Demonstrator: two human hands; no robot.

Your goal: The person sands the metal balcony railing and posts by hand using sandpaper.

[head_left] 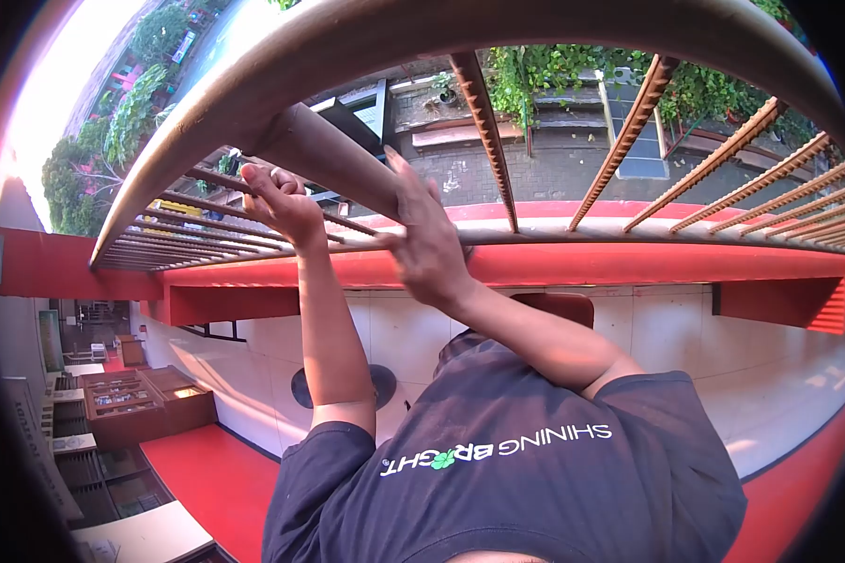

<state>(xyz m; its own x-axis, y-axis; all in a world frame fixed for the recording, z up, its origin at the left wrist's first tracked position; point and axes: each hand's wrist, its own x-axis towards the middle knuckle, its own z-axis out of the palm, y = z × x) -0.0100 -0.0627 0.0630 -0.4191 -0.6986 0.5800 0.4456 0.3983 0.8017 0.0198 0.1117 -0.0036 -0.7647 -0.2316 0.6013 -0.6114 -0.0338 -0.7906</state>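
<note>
A thick brown metal post (333,159) runs down from the curved top rail (422,30) of a railing. My right hand (430,246) straddles the lower part of this post, thumb on one side and fingers on the other. Those fingers are smeared by motion. To the left of the post, my left hand (286,202) is raised with its fingers curled closed, beside the thin ribbed bars (211,205). Whatever it grips, if anything, is hidden. More rusty ribbed bars (491,141) stand to the right of the post.
A red ledge (535,265) runs under the lower rail. Behind me are a pale tiled floor (667,328) and a wooden cabinet (127,403) at the lower left. Beyond the railing lie a paved yard (563,169) and green plants (554,80).
</note>
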